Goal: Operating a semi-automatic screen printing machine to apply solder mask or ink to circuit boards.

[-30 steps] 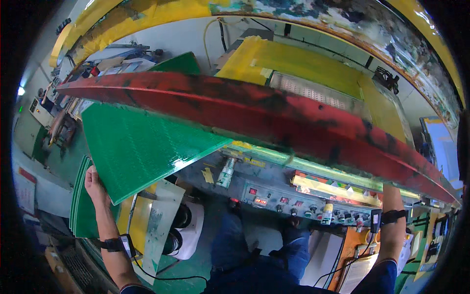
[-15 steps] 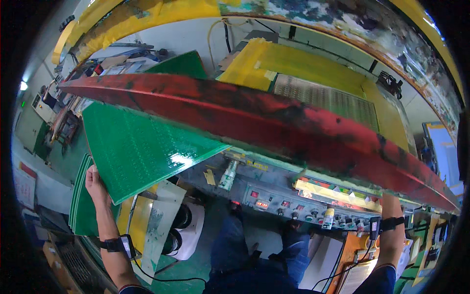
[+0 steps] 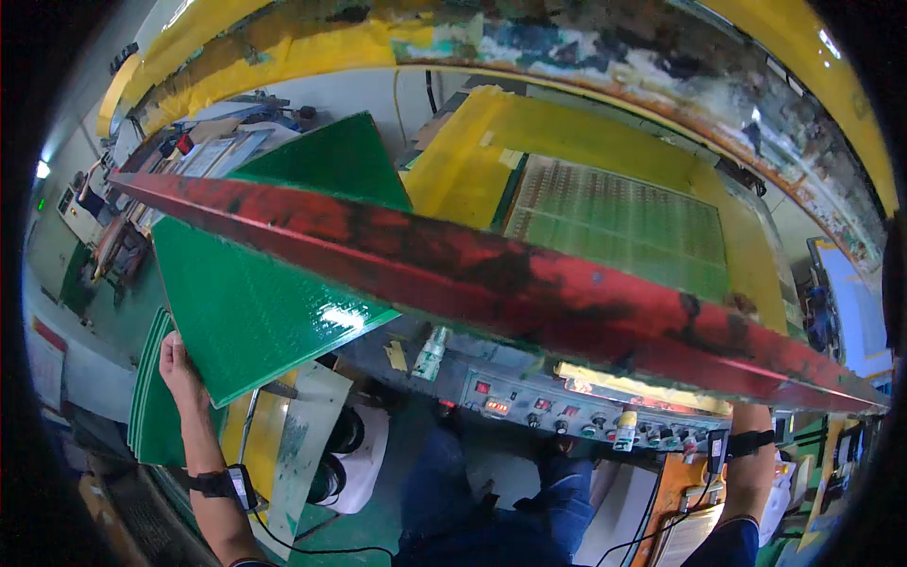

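Note:
My left hand (image 3: pixel 177 359) is closed on the lower left edge of a glossy green panel (image 3: pixel 255 312). The panel is tilted, passes behind a long stained red bar (image 3: pixel 510 279), and shows again above it as a darker green corner. My right forearm (image 3: pixel 751 454) goes up behind the bar's right end. Only a blurred bit of my right hand (image 3: pixel 744 304) shows above the bar, beside a yellow bed (image 3: pixel 463 156). What its fingers do is hidden. A pale patterned rectangular sheet (image 3: pixel 614 213) lies on that bed.
Stacked green panels (image 3: pixel 156 416) stand below my left hand. A control panel (image 3: pixel 539 406) with knobs and lit displays runs below the bar, with a pale bottle (image 3: pixel 625 430) at it. A paint-stained frame (image 3: pixel 605 57) arches overhead. A blue-white screen (image 3: pixel 846 302) is at right.
The red bar sits lower in the picture, exposing more of the patterned sheet and the panel's far corner. The green panel has shifted slightly left. Part of my right hand now shows above the bar.

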